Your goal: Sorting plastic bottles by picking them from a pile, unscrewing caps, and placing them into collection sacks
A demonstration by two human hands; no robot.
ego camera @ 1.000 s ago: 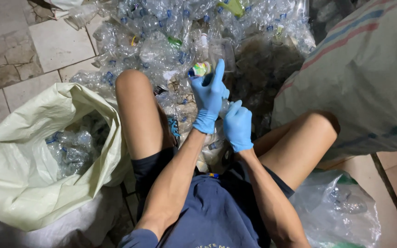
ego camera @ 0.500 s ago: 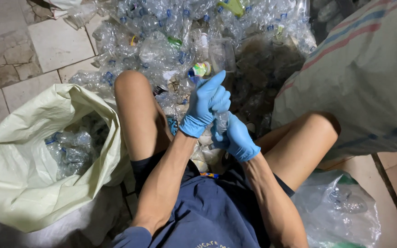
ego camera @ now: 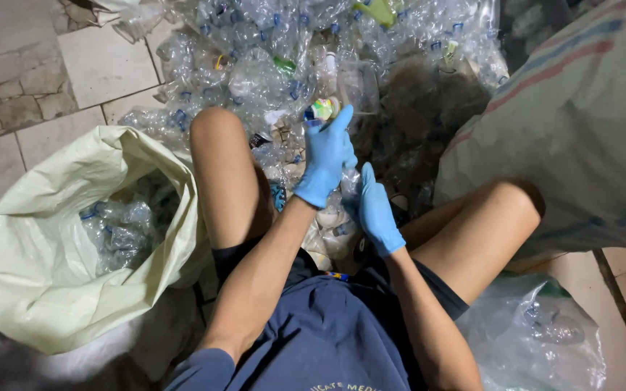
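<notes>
I sit on the floor with my knees apart, wearing blue gloves on both hands. My left hand (ego camera: 325, 156) is raised between my knees, fingers curled on the top of a crumpled clear plastic bottle (ego camera: 348, 182); one finger points up toward a small bottle with a green and yellow label (ego camera: 322, 108). My right hand (ego camera: 378, 213) is just below and to the right, gripping the lower part of the same clear bottle. More crushed bottles (ego camera: 327, 232) lie in a heap under my hands.
A big pile of clear plastic bottles (ego camera: 291, 43) fills the floor ahead. A pale green sack (ego camera: 30, 275) partly filled with bottles stands open at my left. A large woven sack (ego camera: 574, 137) is at my right, a clear plastic bag (ego camera: 537, 333) by my right thigh.
My left hand has curled its spread fingers and come down a little. My right hand has dropped lower, toward my lap, with the clear bottle between the two hands.
</notes>
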